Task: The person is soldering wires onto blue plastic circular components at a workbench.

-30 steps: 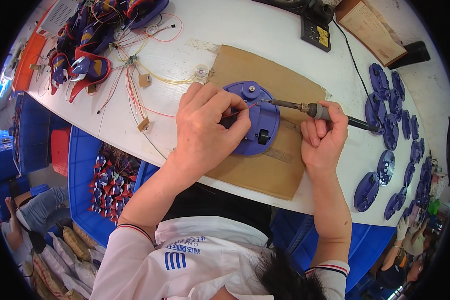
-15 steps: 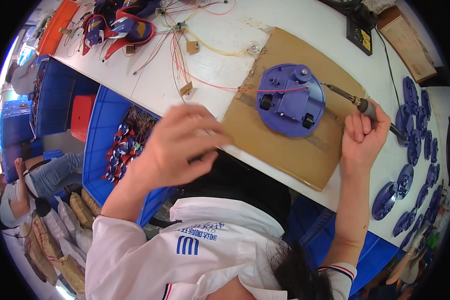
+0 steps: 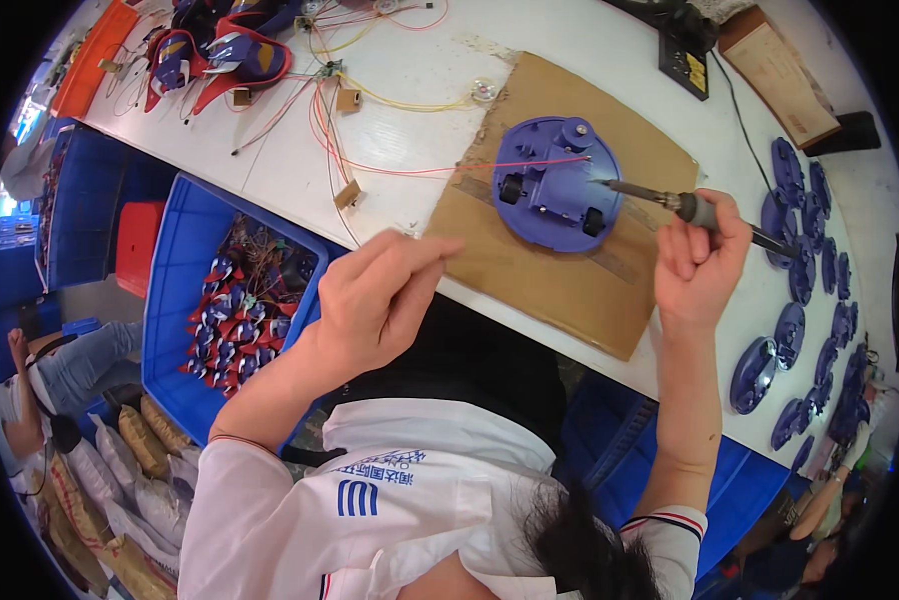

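My left hand point(image 3: 375, 295) is above the table's front edge by the cardboard, index finger stretched out and others curled, with nothing visible in it. My right hand point(image 3: 698, 265) grips a soldering iron point(image 3: 765, 240), its tip over the round blue base point(image 3: 560, 195). This base has two black wheels and lies on a brown cardboard mat point(image 3: 620, 320). A red wire point(image 3: 415, 170) runs from a cluster of wires and a small circuit board point(image 3: 330, 70) on the left onto the base.
A blue bin point(image 3: 165, 300) of red-blue shell pieces stands left. More shells point(image 3: 245, 65) lie top left. Several blue bases point(image 3: 790, 335) line the right, beside an iron stand point(image 3: 685, 60) and a carton point(image 3: 775, 75). Co-workers point(image 3: 45, 385) are at left and lower right point(image 3: 810, 520).
My left hand has left the base and red wire and moved down toward me, uncovering the base. My right hand still grips the iron. The camera view has shifted.
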Demonstrator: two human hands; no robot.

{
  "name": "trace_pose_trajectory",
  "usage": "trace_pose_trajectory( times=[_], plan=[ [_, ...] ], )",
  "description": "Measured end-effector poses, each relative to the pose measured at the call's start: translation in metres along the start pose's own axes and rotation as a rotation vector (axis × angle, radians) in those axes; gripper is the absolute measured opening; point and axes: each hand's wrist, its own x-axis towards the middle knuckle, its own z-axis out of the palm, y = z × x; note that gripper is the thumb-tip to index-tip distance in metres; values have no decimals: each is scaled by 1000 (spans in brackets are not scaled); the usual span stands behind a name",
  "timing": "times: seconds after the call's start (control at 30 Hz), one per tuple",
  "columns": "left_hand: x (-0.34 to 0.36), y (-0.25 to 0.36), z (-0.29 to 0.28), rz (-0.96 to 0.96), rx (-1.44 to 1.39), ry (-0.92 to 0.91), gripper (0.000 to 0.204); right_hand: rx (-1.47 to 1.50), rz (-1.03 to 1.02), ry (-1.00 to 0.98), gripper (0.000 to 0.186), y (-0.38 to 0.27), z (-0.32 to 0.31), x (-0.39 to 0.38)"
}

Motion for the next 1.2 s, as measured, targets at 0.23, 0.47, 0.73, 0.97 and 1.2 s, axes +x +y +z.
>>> trace_pose_trajectory(
  times=[0.23,0.47,0.73,0.97,1.2],
  plan=[
    [28,7,37,124,56,187,17,-74,-8,-90,18,2,7,-8],
    [26,6,31,259,282,-7,20,-80,11,-71,17,5,7,-7],
    [35,9,44,119,52,193,20,-79,3,-91,16,8,12,-11],
    [30,-5,57,253,205,366,22,-104,2,-88,16,12,13,-11],
    [32,-4,57,261,263,340,22,-119,9,-72,15,13,14,-10]
  ],
)
